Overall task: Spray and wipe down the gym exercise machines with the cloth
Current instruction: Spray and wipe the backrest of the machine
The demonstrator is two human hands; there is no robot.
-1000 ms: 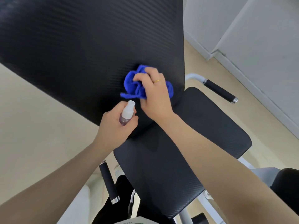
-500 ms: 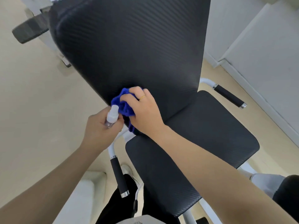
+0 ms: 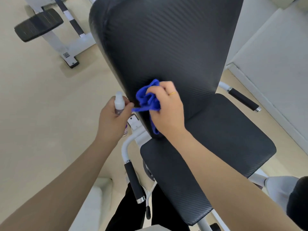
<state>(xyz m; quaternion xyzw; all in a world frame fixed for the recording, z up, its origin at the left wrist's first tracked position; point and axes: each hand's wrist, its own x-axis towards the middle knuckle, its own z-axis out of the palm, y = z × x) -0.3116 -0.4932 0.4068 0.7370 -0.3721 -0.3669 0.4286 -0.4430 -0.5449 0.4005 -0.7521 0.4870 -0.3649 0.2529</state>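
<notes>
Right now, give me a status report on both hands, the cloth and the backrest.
Left hand grips spray bottle, off the pad. Right hand presses bunched blue cloth on lower backrest. Nothing in the way.

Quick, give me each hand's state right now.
Left hand: closed, holding the spray bottle.
Right hand: closed, holding the blue cloth.
</notes>
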